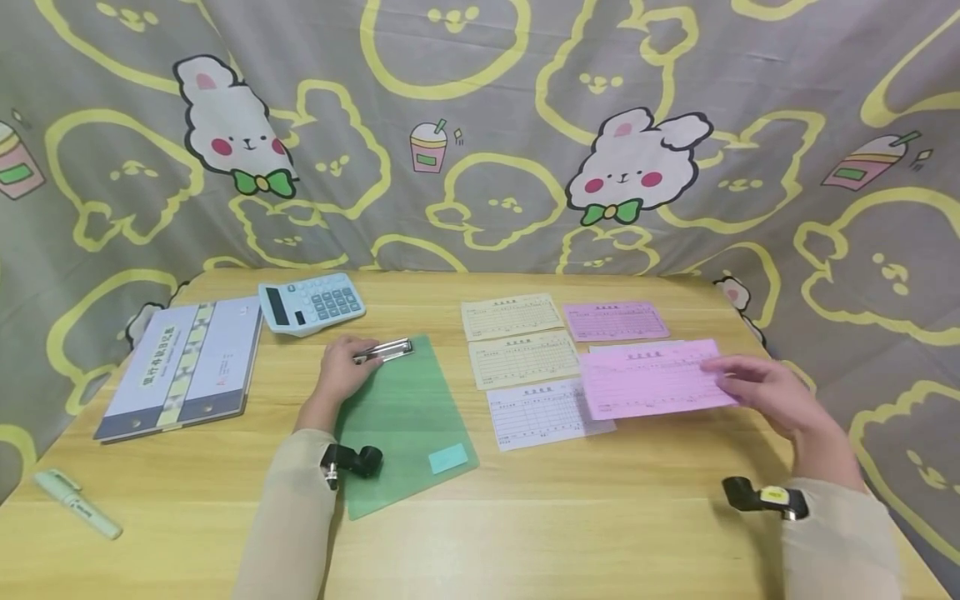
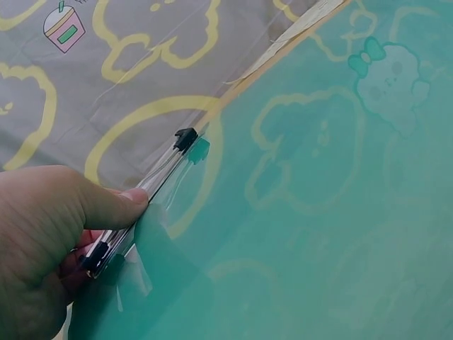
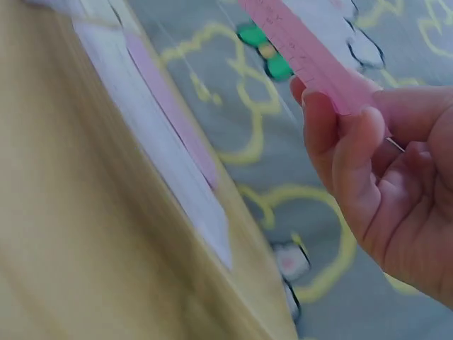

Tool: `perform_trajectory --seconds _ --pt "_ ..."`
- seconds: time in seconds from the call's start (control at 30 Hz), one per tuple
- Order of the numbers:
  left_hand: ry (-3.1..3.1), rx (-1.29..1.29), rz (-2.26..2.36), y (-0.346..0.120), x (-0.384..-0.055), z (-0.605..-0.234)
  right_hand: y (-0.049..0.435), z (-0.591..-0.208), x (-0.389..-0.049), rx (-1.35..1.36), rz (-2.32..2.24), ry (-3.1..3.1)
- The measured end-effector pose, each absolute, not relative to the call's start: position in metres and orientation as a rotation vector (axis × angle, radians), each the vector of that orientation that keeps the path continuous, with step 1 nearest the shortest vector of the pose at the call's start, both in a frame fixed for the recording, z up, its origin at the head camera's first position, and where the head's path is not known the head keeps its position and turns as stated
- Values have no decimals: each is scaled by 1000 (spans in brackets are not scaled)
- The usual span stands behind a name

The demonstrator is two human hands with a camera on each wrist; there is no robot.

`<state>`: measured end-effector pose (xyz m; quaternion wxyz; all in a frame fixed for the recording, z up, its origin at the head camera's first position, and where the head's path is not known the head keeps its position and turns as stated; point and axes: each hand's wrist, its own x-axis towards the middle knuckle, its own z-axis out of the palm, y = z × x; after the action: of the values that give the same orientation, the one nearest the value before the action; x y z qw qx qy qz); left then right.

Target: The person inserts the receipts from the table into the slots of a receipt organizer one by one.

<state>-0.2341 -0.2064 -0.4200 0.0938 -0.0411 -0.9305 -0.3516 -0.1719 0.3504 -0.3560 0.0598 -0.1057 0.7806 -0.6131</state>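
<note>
Green translucent plastic clipboard [image 1: 405, 417] lies on the wood-grain tabletop [image 1: 600, 525]; the left hand [image 1: 342, 371] has thumb and fingers clamped on its silver metal clip [image 1: 388, 351]. Rightward, two pale-yellow printed paper slips [image 1: 517, 337] and one white printed slip [image 1: 536, 417] form a column. The right hand [image 1: 768, 396] pinches a pink printed paper slip [image 1: 652, 379] by its right edge, raised above the tabletop; sheet count cannot be told. Recommended: light pinch to avoid creasing, level carry, firm hold on the clip. Surface, from left: pale-green capped highlighter [image 1: 78, 506], lavender-grey ledger [image 1: 180, 367], light-blue calculator [image 1: 313, 302]. Room: grey fabric backdrop [image 1: 495, 83] with yellow outlines and white rabbits, directly behind.
</note>
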Motion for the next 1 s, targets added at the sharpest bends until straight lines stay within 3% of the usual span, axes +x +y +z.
perform_trajectory --seconds 0.47,1.0 --pt "-2763 -88 -1069 -205 -232 -418 206 -363 -233 -438 -1612 2371" --pt "-2791 -34 -1058 -203 -232 -416 96 -385 -256 -466 -1532 2270"
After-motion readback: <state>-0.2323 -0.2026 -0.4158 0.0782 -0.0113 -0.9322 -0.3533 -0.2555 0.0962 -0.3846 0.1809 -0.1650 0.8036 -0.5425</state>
